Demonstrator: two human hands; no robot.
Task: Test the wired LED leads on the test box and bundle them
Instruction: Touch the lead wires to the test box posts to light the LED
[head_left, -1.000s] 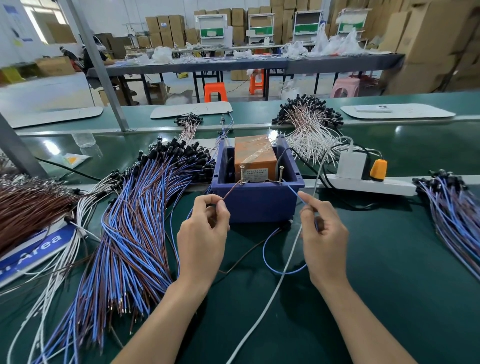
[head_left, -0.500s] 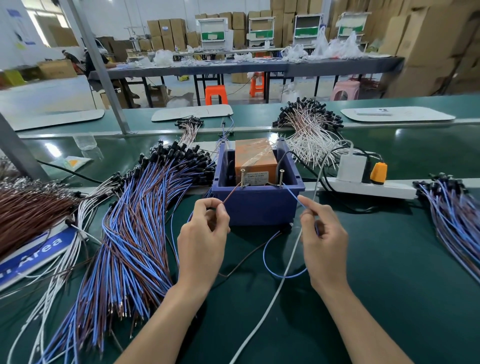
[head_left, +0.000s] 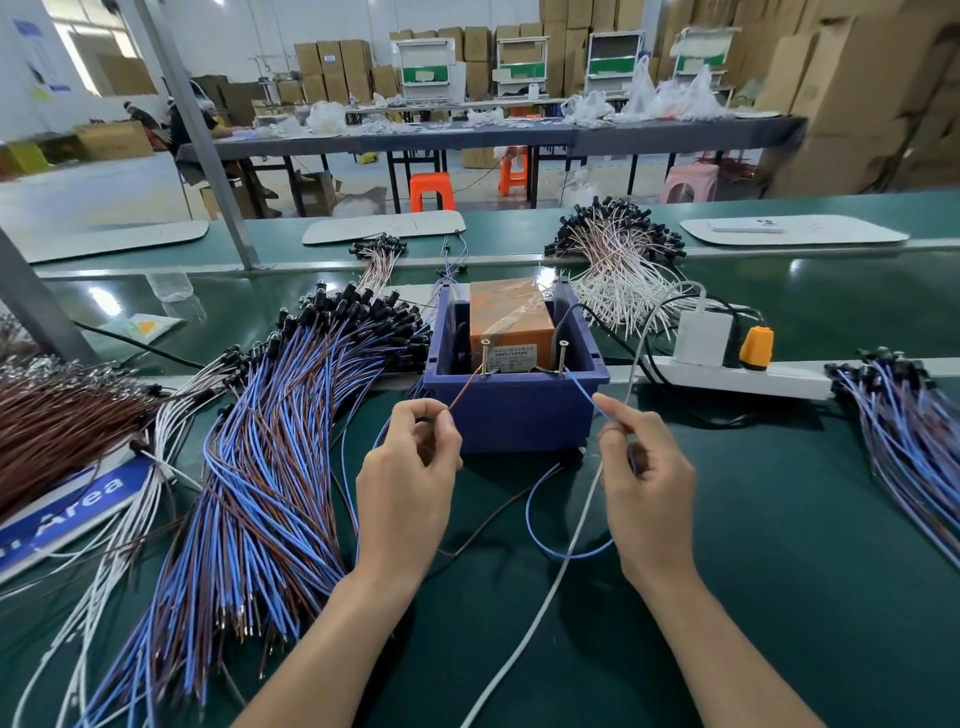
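Right of the big lead pile (head_left: 270, 467), at the blue test box (head_left: 514, 415), little has changed: left hand (head_left: 410, 483) still pinches the brown wire (head_left: 464, 388), right hand (head_left: 644, 483) the blue wire (head_left: 584, 391), tips at the two screws (head_left: 485, 356). This lead's test is probably still running.

The counter (head_left: 805, 545) bears a test box (head_left: 511, 410) just beyond the left grip (head_left: 410, 467). A lead pile (head_left: 260, 467) lies left, a power strip (head_left: 779, 379) beyond the right grip (head_left: 644, 483)
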